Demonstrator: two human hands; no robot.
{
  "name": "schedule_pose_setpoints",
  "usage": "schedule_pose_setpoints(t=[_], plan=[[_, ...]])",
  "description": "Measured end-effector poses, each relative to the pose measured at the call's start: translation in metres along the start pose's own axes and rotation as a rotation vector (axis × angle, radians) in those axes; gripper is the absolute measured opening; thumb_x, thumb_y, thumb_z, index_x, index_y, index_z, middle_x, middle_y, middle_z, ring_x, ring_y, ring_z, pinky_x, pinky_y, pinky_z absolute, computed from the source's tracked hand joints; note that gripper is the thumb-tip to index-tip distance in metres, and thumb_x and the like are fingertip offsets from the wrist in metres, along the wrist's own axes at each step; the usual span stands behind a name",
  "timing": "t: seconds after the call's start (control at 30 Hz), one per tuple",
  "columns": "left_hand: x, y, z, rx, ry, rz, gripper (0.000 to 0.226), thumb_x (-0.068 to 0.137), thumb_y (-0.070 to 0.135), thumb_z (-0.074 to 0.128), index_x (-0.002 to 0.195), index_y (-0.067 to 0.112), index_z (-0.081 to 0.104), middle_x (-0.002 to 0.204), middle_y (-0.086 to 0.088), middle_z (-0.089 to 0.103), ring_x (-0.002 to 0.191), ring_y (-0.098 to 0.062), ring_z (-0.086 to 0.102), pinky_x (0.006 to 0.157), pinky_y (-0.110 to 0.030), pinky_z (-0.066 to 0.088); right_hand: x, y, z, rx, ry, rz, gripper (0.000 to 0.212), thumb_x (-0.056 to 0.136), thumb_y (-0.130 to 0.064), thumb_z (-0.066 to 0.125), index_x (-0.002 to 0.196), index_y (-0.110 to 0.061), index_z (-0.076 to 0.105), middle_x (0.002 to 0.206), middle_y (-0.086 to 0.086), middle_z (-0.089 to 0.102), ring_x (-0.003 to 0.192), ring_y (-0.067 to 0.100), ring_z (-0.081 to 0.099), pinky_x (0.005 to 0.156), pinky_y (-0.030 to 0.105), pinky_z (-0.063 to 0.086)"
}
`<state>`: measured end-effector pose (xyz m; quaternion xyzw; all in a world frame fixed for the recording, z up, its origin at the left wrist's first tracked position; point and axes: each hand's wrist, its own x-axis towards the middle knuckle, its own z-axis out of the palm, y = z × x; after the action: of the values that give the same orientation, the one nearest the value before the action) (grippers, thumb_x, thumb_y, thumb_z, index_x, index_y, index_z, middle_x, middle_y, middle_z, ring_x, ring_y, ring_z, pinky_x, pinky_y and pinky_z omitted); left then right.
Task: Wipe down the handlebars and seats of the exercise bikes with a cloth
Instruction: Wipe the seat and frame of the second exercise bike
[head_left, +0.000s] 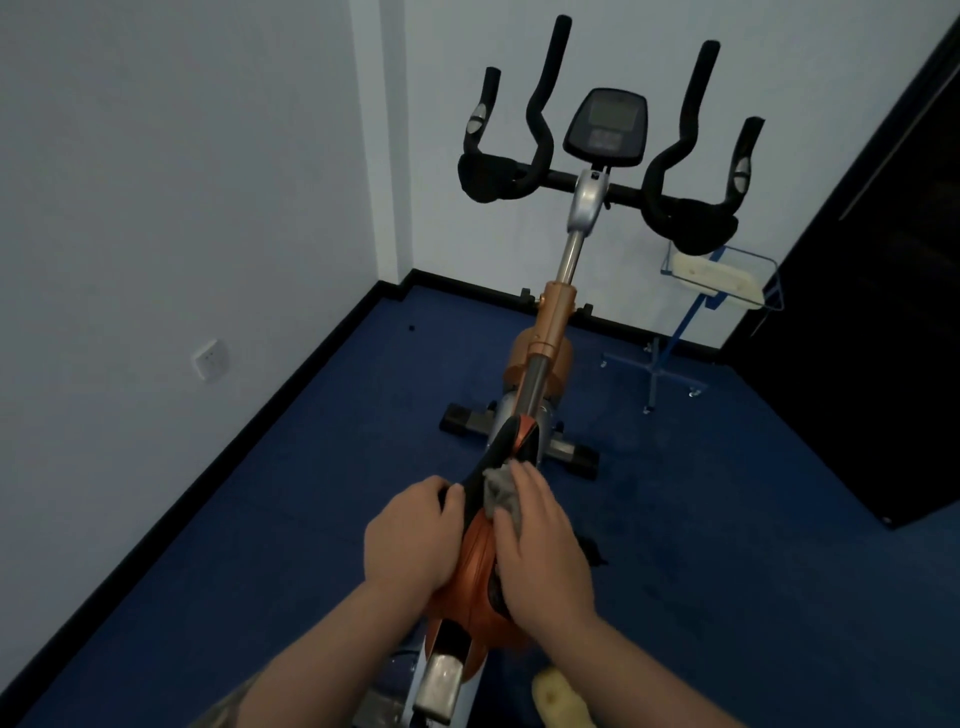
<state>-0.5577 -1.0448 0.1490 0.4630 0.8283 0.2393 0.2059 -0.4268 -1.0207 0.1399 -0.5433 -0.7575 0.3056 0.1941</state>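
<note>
Blue carpet (260, 519) and pale walls (156, 182) surround the exercise bike (558, 322).
Its handlebars (602, 187) stand at twelve o'clock; the orange-black seat (480, 551) sits at six, my left hand (410, 540) curled round its side, my right hand (540, 551) pressing the grey cloth (501, 491) flat onto it.

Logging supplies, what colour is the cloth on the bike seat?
Grey; the cloth shows best in the head view, under the right hand.
</note>
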Motion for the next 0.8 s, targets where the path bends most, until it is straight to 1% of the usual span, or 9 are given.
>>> schedule_pose_setpoints(t=[0.1, 0.2, 0.3, 0.37, 0.43, 0.5, 0.6, 0.7, 0.8], plan=[[0.000, 0.000, 0.000, -0.002, -0.001, -0.007, 0.032, 0.100, 0.042, 0.035, 0.094, 0.027, 0.063, 0.082, 0.012, 0.058, 0.065, 0.000, 0.046, 0.058, -0.025, 0.033, 0.027, -0.005, 0.002, 0.052, 0.030, 0.083, 0.057, 0.103, -0.039, 0.033, 0.155, -0.032, 0.009, 0.162, -0.011, 0.008, 0.140, 0.015, 0.032, 0.106, 0.033, 0.039], [-0.001, 0.000, 0.000, -0.008, -0.010, -0.002, 0.033, 0.100, 0.042, 0.034, 0.094, 0.027, 0.063, 0.082, 0.012, 0.059, 0.065, 0.000, 0.046, 0.058, -0.025, 0.033, 0.014, -0.004, 0.002, 0.020, 0.043, 0.106, 0.060, 0.102, -0.042, 0.034, 0.154, -0.030, 0.007, 0.161, -0.009, 0.013, 0.132, 0.014, 0.041, 0.098, 0.034, 0.046], [-0.001, -0.001, -0.001, -0.014, -0.007, 0.006, 0.032, 0.100, 0.042, 0.035, 0.094, 0.028, 0.062, 0.080, 0.012, 0.058, 0.064, 0.000, 0.047, 0.056, -0.021, 0.032, -0.028, -0.002, 0.001, 0.005, 0.054, 0.085, 0.060, 0.101, -0.043, 0.034, 0.153, -0.034, 0.005, 0.158, -0.016, 0.016, 0.135, 0.003, 0.033, 0.102, 0.024, 0.039], [0.000, -0.001, 0.000, -0.006, -0.005, 0.008, 0.031, 0.100, 0.043, 0.034, 0.094, 0.029, 0.062, 0.082, 0.012, 0.059, 0.068, -0.001, 0.050, 0.059, -0.025, 0.035, -0.037, -0.002, 0.000, -0.004, 0.044, 0.102, 0.060, 0.101, -0.044, 0.032, 0.153, -0.035, 0.004, 0.158, -0.018, 0.015, 0.137, 0.001, 0.027, 0.104, 0.021, 0.035], [0.002, -0.001, 0.001, -0.002, -0.010, 0.003, 0.031, 0.100, 0.043, 0.034, 0.094, 0.029, 0.061, 0.084, 0.012, 0.060, 0.072, -0.003, 0.053, 0.063, -0.028, 0.038, -0.019, -0.004, -0.001, -0.030, 0.044, 0.152, 0.060, 0.101, -0.047, 0.030, 0.153, -0.030, 0.007, 0.158, -0.011, 0.019, 0.135, 0.008, 0.037, 0.098, 0.027, 0.041], [0.002, -0.001, 0.002, 0.002, -0.014, -0.002, 0.031, 0.099, 0.044, 0.034, 0.094, 0.029, 0.061, 0.085, 0.011, 0.060, 0.074, -0.004, 0.055, 0.065, -0.029, 0.041, 0.012, -0.009, 0.001, -0.004, 0.036, 0.225, 0.063, 0.101, -0.049, 0.030, 0.154, -0.023, 0.008, 0.157, 0.000, 0.024, 0.125, 0.020, 0.048, 0.088, 0.031, 0.045], [0.002, -0.001, 0.002, 0.015, -0.010, -0.002, 0.031, 0.099, 0.044, 0.035, 0.095, 0.029, 0.061, 0.086, 0.011, 0.061, 0.076, -0.006, 0.056, 0.067, -0.030, 0.043, 0.043, -0.010, 0.003, 0.057, 0.009, 0.351, 0.067, 0.100, -0.050, 0.032, 0.153, -0.016, 0.006, 0.153, 0.009, 0.030, 0.116, 0.029, 0.053, 0.087, 0.036, 0.047], [0.002, -0.001, 0.003, 0.000, -0.009, 0.004, 0.032, 0.099, 0.044, 0.035, 0.094, 0.028, 0.061, 0.084, 0.011, 0.061, 0.074, -0.004, 0.056, 0.067, -0.029, 0.046, 0.020, -0.003, -0.004, 0.089, -0.036, 0.319, 0.068, 0.099, -0.052, 0.036, 0.152, -0.023, 0.007, 0.146, 0.004, 0.040, 0.112, 0.023, 0.055, 0.086, 0.036, 0.048], [0.003, -0.002, 0.003, 0.011, -0.006, 0.008, 0.032, 0.099, 0.044, 0.033, 0.093, 0.028, 0.061, 0.088, 0.011, 0.062, 0.077, -0.007, 0.057, 0.071, -0.032, 0.047, -0.016, 0.003, -0.010, 0.046, -0.051, 0.224, 0.064, 0.097, -0.053, 0.037, 0.151, -0.029, 0.013, 0.142, -0.004, 0.042, 0.115, 0.016, 0.053, 0.085, 0.031, 0.045]])
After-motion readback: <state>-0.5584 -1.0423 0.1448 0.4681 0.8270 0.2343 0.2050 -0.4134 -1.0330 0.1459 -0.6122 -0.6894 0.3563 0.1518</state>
